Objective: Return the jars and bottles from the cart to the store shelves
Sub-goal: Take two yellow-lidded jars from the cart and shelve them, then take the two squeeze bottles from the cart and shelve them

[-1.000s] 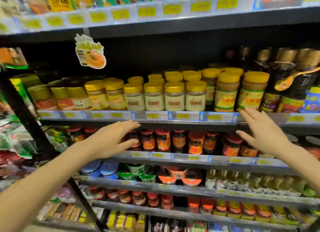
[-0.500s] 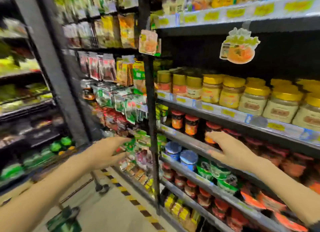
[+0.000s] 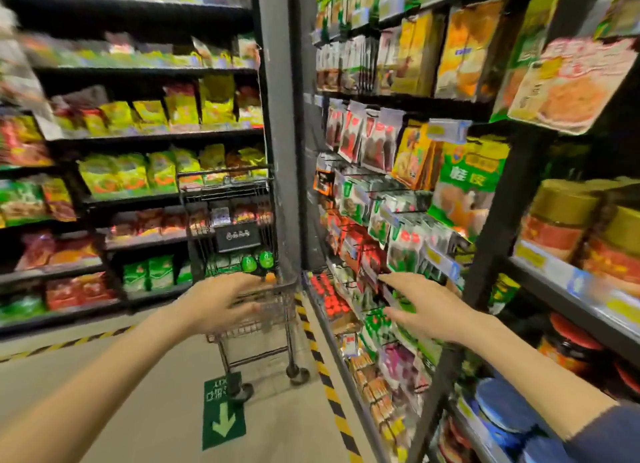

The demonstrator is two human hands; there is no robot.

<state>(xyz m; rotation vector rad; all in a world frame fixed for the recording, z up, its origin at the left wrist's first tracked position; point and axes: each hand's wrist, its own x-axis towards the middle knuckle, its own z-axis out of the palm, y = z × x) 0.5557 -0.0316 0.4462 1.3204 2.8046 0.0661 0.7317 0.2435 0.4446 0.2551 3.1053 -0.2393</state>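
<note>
**Cart's dead ahead, left hand has the shorter trip**

Both hands are empty here. The left hand is out in front with its fingers loose and spread, holding nothing. The right hand is the same, flat and relaxed, hovering just beside the hanging packets on the peg rack.

What matters is that the cart sits straight ahead of the left hand and a bit beyond it. In the head view the fingers overlap the lower basket's rim, but I can't tell if they're touching it. The right hand is off to the cart's right side, so I'd say the left is clearly the nearer one for the next grab.

Inside the lower basket are the green-capped bottles, standing upright with their long axis vertical. My guess is that a reach from above, or around the neck, works best. The upper basket has red-labelled items, too blurry to call jars or bottles.

On materials, the cart is dark wire mesh on small wheels, so it could roll if bumped. The caps look like smooth, glossy plastic. The gold-lidded jars sit on the shelf at far right, round and probably glass, so slippery and heavy-ish. The packets look like crinkly foil.
</note>
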